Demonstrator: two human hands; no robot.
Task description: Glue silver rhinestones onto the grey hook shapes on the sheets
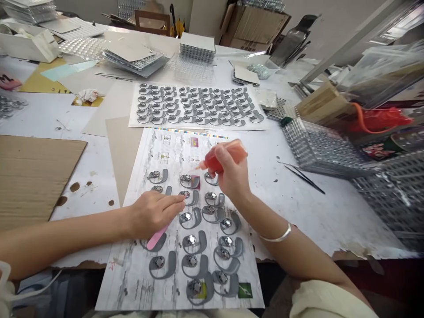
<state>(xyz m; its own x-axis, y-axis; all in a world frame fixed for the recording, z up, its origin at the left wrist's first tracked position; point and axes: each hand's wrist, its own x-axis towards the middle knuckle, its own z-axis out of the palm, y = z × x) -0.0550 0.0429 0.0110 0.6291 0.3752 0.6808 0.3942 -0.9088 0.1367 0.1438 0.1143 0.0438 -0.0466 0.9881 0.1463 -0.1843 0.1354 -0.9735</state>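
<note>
My right hand [233,174] is wrapped round a small squeeze bottle [237,151] of orange-red colour. Its thin nozzle points left and down, over a grey hook-shaped metal piece with a round clear stone [186,178]. My left hand [155,214] lies low over the printed sheet [132,278], fingers pinched round a flat pink tool [157,238] whose broad end sticks out below the palm; its tip is hidden at the fingertips. Those fingertips are beside another stone-set metal piece [194,197]. Several similar pieces lie in loose columns on the sheet.
Behind, a white sheet [132,119] carries rows of similar grey pieces. Tweezers [304,179] lie to the right, near stacked clear trays [324,145]. A cardboard sheet [36,172] is at left. Stacked blister packs [198,46] and a dark bottle [294,39] stand farther back.
</note>
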